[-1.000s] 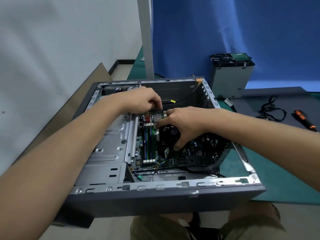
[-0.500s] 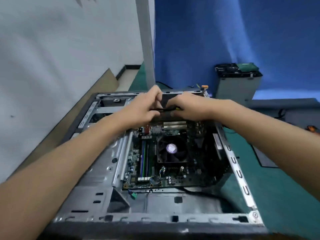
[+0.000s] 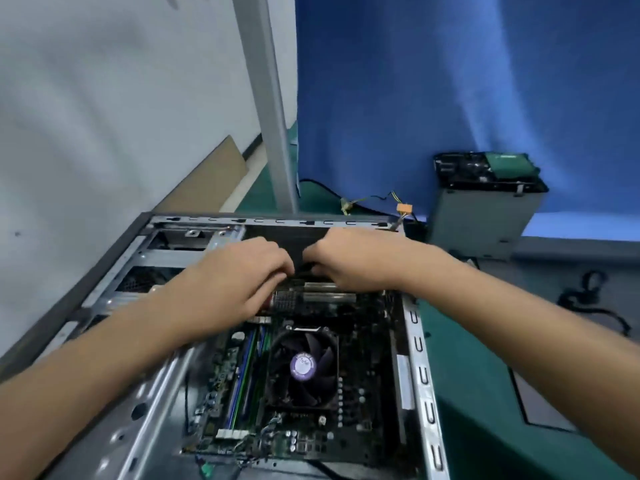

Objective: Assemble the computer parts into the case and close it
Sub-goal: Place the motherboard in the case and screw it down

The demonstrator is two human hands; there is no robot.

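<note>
I see the open computer case (image 3: 420,358) lying on its side on the green mat (image 3: 478,427), with the motherboard (image 3: 360,403) seated inside and the CPU fan (image 3: 302,367) near its middle. The memory sticks (image 3: 247,375) stand just left of the fan. My left hand (image 3: 249,271) and right hand (image 3: 356,261) meet at the far end of the board, fingers curled down over something dark between them. The blur hides whether either hand actually grips it, so I cannot tell. A grey metal box (image 3: 485,216) stands beyond the case's far right corner, and a black cable (image 3: 595,299) lies on the mat.
</note>
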